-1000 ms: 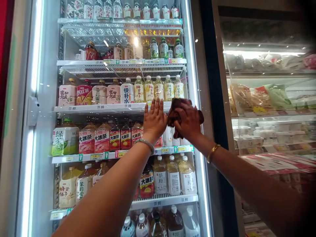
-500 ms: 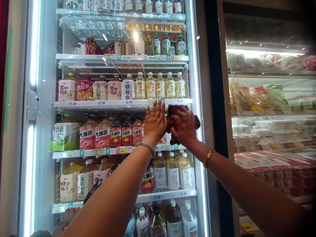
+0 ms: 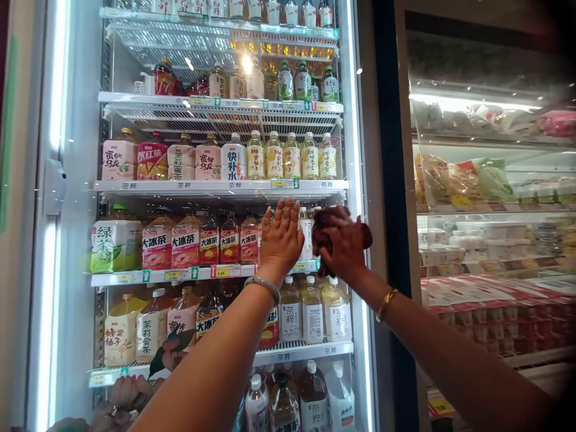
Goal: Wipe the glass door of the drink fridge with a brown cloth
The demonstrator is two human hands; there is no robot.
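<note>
Front rows, counted. Upper row: five slim clear plastic bottles with yellow-and-white labels; one white plastic bottle with blue characters. Next row down: one large green-labelled tea bottle, two large pink-labelled bottles, three small red-labelled bottles. Lower again: three pale white-capped bottles. Two hands: left hand, right hand. One crumpled dark-red cloth. Two bangles: one pale bangle, one gold bangle.

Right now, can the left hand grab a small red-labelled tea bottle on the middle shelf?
Probably not. The left hand lies flat on the closed-looking glass fridge door, and the small red-labelled tea bottles stand behind it. The right hand grips a dark red cloth.
</note>
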